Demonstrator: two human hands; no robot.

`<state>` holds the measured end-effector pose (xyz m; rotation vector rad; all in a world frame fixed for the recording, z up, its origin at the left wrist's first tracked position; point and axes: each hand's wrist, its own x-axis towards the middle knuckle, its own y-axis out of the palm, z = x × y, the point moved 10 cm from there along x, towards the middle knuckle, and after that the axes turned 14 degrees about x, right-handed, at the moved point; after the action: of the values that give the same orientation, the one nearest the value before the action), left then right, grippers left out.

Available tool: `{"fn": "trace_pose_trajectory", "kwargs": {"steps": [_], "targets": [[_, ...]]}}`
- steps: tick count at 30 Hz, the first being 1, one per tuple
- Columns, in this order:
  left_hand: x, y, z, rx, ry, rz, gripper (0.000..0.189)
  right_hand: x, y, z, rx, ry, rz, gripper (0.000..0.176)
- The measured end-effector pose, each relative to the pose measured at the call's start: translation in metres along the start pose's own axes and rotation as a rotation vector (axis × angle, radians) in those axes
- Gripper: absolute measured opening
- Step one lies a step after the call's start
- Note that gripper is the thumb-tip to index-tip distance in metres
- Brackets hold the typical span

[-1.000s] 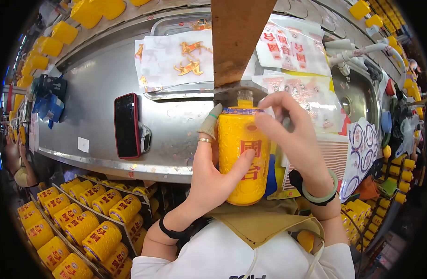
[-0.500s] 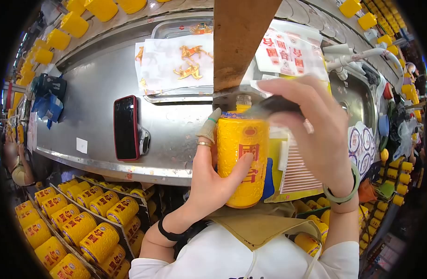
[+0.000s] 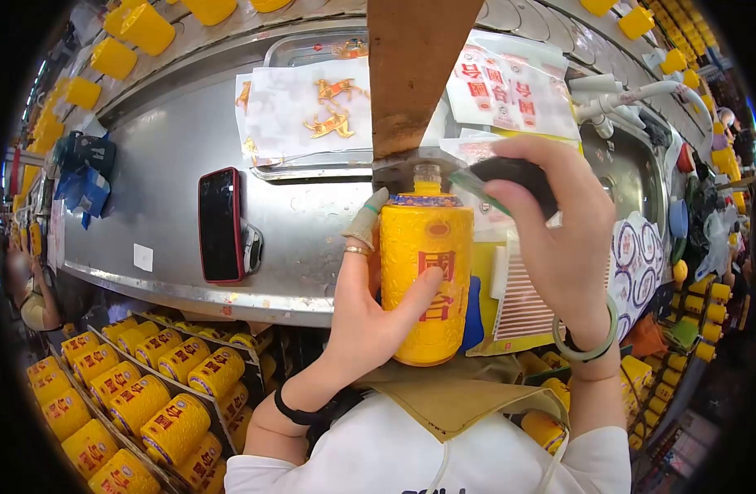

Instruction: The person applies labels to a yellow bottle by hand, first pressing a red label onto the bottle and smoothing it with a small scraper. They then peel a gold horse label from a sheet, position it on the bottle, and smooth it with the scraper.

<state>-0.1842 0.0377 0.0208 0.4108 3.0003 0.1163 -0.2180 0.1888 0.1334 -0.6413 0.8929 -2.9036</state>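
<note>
My left hand (image 3: 376,309) is wrapped round a yellow bottle (image 3: 427,329) with red characters, a blue patterned band at its shoulder and a clear open neck. A pale finger cot (image 3: 366,219) covers one fingertip. Just right of the bottle's neck, my right hand (image 3: 567,222) grips a black squeegee (image 3: 522,183) with a translucent greenish edge, apart from the bottle. Behind it lie sheets of red character decals (image 3: 497,90). A striped sheet (image 3: 526,305) and a blue object (image 3: 473,317) sit beside the bottle.
A brown post (image 3: 415,74) rises beyond the bottle. Left on the metal bench are a phone (image 3: 220,224) and gold horse decals (image 3: 330,123) over a tray. A sink (image 3: 637,177) with a tap is at right. Crates of yellow bottles (image 3: 176,424) stand below left.
My right hand and the squeegee have drawn back from the bottle's shoulder to the right, uncovering the blue band. My left hand keeps hold of the bottle.
</note>
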Motion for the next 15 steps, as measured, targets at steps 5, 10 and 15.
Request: {"fn": "trace_pose_trajectory", "kwargs": {"steps": [5, 10, 15], "targets": [[0.003, -0.009, 0.007, -0.117, -0.059, 0.010, 0.061, -0.035, 0.014, -0.021, 0.207, 0.172, -0.002, 0.024], [0.003, -0.011, 0.010, -0.132, -0.067, -0.023, 0.058, -0.063, 0.000, -0.067, 0.442, 0.406, -0.267, 0.023], [0.008, -0.007, 0.009, -0.120, -0.052, -0.031, 0.061, -0.076, 0.052, -0.060, 0.906, 0.636, -0.118, 0.033]]}}
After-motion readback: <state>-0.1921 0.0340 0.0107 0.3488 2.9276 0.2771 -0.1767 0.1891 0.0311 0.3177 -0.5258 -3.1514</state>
